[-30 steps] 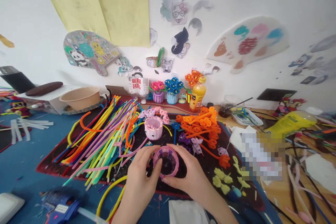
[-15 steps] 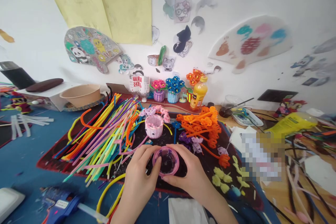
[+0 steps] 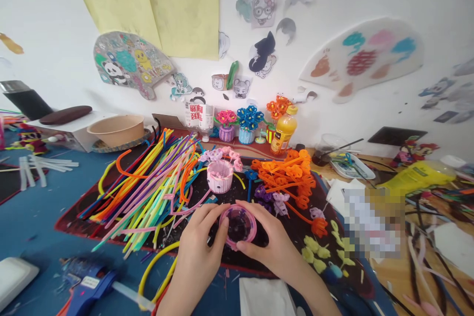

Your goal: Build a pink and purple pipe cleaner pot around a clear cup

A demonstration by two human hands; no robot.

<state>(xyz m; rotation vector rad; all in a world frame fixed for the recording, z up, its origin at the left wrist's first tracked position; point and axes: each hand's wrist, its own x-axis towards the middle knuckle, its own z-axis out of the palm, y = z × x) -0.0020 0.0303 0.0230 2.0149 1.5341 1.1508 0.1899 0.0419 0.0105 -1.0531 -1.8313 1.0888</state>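
Observation:
Between my two hands is a small clear cup with a pink fuzzy band round its rim (image 3: 255, 229), held over the dark mat. My left hand (image 3: 202, 242) closes on its left side, the thumb across the rim. From the right, my right hand (image 3: 268, 237) grips it with fingers at the far edge and thumb at the near edge. Just behind stands a pink pipe-cleaner pot (image 3: 219, 180) with pink and lilac flowers on top. A pile of coloured pipe cleaners (image 3: 151, 187) lies to the left. Orange pipe-cleaner flowers (image 3: 285, 173) are heaped to the right.
A blue glue gun (image 3: 89, 286) lies at the front left, a white tissue (image 3: 264, 296) at the front edge. Finished flower pots (image 3: 247, 131) and an orange juice bottle (image 3: 284, 131) line the wall. Yellow-green pieces (image 3: 314, 254) lie right of my arm.
Both hands still hold the cup with almost the same grip. The whole view has shifted slightly, so things appear a little further right.

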